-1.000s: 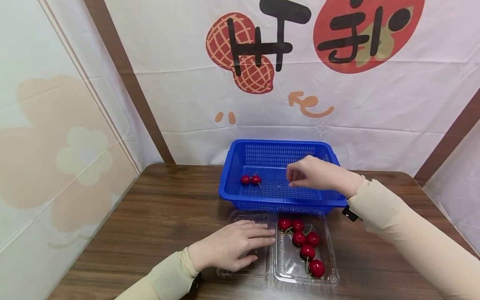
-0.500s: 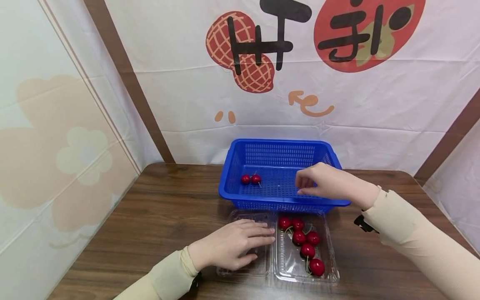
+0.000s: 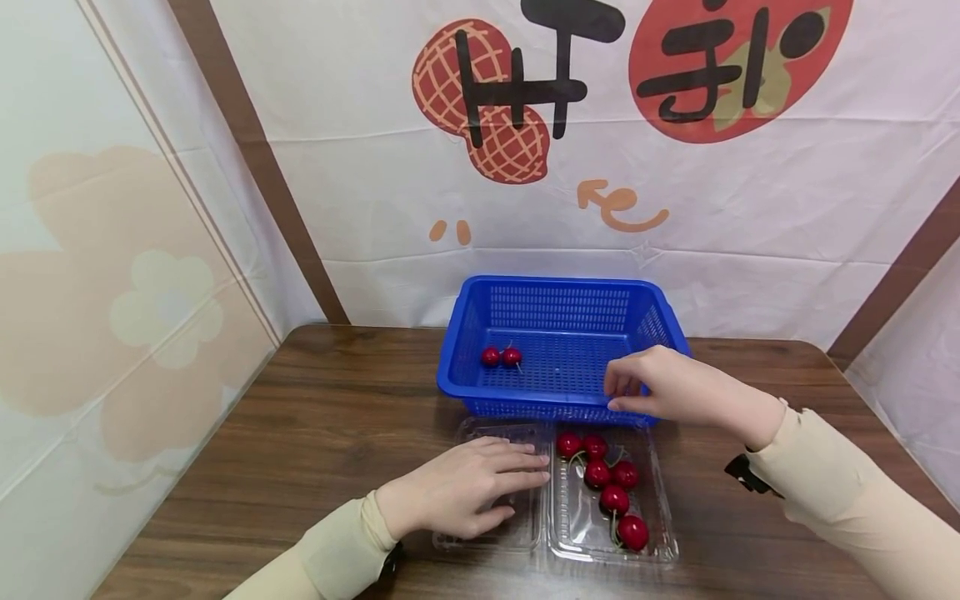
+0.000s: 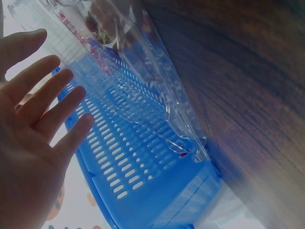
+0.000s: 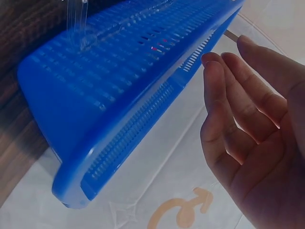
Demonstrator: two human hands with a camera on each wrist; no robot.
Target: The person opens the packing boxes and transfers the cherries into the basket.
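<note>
My left hand (image 3: 472, 487) lies over the lid half of a clear plastic clamshell box (image 3: 546, 533), fingers spread and nearly straight. In the left wrist view that hand (image 4: 43, 109) shows its palm and holds nothing. Several red cherries (image 3: 614, 500) with green stems lie in the box's right half. Above the near right rim of the blue basket (image 3: 555, 397) hovers my right hand (image 3: 663, 383), its fingers loosely bent. The right wrist view shows a gap between that hand's thumb and fingers, with nothing in it. Two cherries (image 3: 501, 357) sit on the basket floor at left.
The brown wooden table (image 3: 330, 433) carries the box in front and the basket behind it. A white printed cloth (image 3: 375, 167) hangs close behind the basket, and another cloth (image 3: 142, 292) runs along the left side.
My right hand has drawn back from over the basket's middle, rightward and nearer to me, its fingers loosening a little. My left hand, the box and the cherries have stayed put.
</note>
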